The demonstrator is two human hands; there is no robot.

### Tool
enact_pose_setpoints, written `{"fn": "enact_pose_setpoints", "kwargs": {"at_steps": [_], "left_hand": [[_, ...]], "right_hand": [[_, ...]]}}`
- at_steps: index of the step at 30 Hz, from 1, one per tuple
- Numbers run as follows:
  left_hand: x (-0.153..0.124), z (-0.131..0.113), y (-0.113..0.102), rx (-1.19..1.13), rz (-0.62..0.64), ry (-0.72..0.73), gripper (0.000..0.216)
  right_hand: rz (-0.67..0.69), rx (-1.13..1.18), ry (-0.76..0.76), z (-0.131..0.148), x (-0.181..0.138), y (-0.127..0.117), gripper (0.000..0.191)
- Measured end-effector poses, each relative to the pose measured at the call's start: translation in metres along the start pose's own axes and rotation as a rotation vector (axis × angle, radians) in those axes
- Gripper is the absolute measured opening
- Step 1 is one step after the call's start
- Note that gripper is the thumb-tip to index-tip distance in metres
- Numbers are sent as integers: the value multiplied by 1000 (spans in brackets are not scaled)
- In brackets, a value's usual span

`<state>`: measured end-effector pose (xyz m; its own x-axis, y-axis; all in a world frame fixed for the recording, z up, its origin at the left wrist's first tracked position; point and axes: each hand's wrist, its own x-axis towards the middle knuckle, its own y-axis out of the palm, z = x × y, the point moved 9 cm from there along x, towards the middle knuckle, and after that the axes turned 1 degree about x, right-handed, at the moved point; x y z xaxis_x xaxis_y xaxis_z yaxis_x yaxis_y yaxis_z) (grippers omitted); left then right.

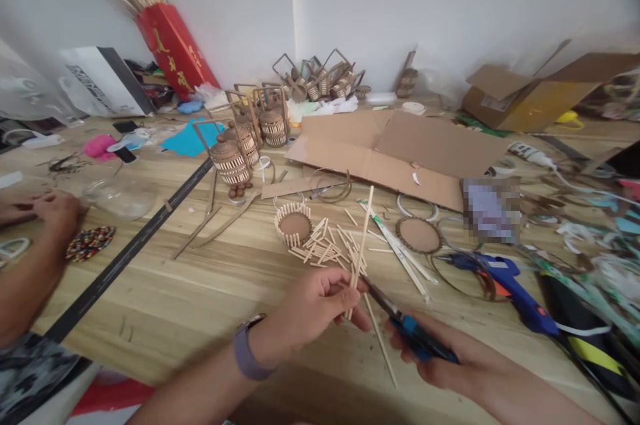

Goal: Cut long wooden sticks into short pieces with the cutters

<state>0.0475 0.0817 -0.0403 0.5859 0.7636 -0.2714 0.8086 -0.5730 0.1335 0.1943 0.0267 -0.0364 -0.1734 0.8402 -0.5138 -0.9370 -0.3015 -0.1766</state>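
- Thin stick [361,238] held upright, slightly tilted, near the middle foreground, above the wooden table [210,291].
- Pinched low down between the fingers of the left hand [313,308], closed on the stick; watch [246,348] on that wrist.
- Met at its lower part by the dark blades of blue-handled cutters [407,325], gripped in the closed right hand [440,355].
- A second long stick [383,345] lying on the table just under the hands.
- Just beyond, a heap of short cut sticks [325,248] beside a small round basket base [294,223] ringed with upright sticks.
- To the right of that, a cardboard disc [419,233] and thin hoops; nearer right, a blue glue gun [510,285] lying on the table.
- Farther off, flat cardboard [395,151] and finished small lanterns [233,158] with wire handles.
- Far right, an open carton [530,95]; far left, a red box [175,51] holding dried stalks.
- At the left edge, another person's hand [47,208] resting on the table, near a beaded oval [90,243] and a clear jar [120,197].
- A dark strip [135,248] running diagonally across the table on the left.
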Motion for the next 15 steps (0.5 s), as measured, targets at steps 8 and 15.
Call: {"fn": "enact_pose_setpoints", "kwargs": {"at_steps": [8,15], "left_hand": [[1,7,17,-2,101,-130,31],[7,22,31,-27,258,-193,33]], "right_hand": [[131,33,114,-14,-7,0,33],[173,8,174,-6,-4,4,39]]}}
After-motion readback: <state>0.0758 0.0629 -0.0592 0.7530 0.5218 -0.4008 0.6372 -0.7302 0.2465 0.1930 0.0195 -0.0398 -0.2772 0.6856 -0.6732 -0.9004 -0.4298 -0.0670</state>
